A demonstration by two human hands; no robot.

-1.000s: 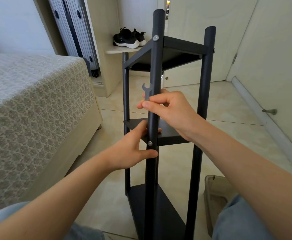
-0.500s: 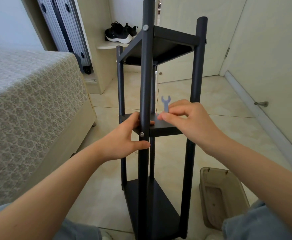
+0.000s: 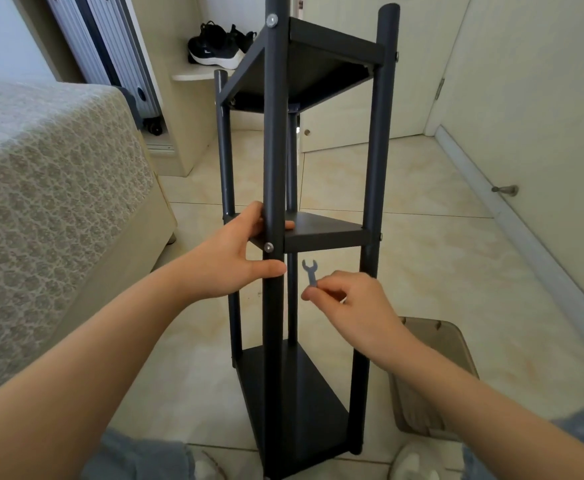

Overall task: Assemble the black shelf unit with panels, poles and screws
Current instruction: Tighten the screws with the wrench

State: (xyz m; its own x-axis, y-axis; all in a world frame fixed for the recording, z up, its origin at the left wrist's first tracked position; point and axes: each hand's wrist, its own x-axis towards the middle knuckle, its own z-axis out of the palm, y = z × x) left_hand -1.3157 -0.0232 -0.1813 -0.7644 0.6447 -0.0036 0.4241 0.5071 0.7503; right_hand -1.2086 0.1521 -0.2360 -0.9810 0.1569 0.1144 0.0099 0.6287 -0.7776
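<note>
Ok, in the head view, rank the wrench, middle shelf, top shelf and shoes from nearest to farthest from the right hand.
1. Wrench: pinched in the right hand.
2. Middle shelf: just above the hand, slightly to its left.
3. Top shelf: well above it.
4. Shoes: far back, across the room.

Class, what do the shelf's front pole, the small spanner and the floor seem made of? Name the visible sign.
Front pole: probably painted metal tube, matte black with a faint lengthwise sheen. Spanner: probably stamped metal, thin, flat, grey-blue. Floor: glazed tile, glossy, marbled, with grout lines.
</note>
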